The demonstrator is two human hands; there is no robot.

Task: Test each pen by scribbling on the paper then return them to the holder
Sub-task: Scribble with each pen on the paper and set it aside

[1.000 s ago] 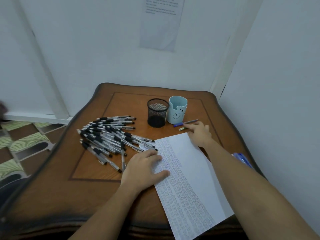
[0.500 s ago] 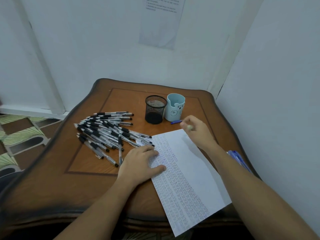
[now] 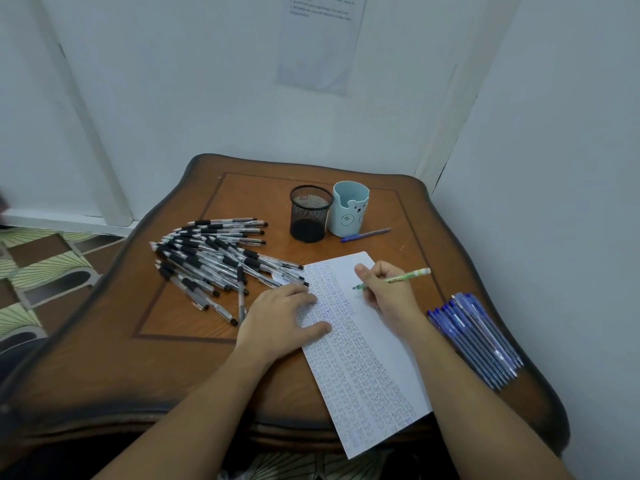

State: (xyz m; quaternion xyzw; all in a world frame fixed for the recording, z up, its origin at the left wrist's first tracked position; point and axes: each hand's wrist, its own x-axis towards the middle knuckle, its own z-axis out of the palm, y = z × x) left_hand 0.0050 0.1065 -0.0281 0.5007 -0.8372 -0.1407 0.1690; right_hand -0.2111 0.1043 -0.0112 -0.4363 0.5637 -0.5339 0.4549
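A white sheet of paper point(image 3: 375, 344), covered in rows of scribbles, lies on the wooden table point(image 3: 173, 358). My left hand point(image 3: 280, 322) presses flat on its left edge. My right hand point(image 3: 386, 289) grips a green patterned pen point(image 3: 408, 277) with its tip over the paper's upper part. Behind the paper stand a black mesh holder point(image 3: 310, 213) and a light blue bear holder point(image 3: 349, 209). One blue pen point(image 3: 365, 234) lies in front of the bear holder.
A heap of several clear pens with black grips point(image 3: 214, 261) spreads left of the paper. Several blue pens point(image 3: 476, 337) lie in a row near the table's right edge. White walls close in behind and to the right. Patterned floor shows at the left.
My right hand picked up the green pen from beside the bear holder and brought it back over the paper. The left hand stayed on the paper.
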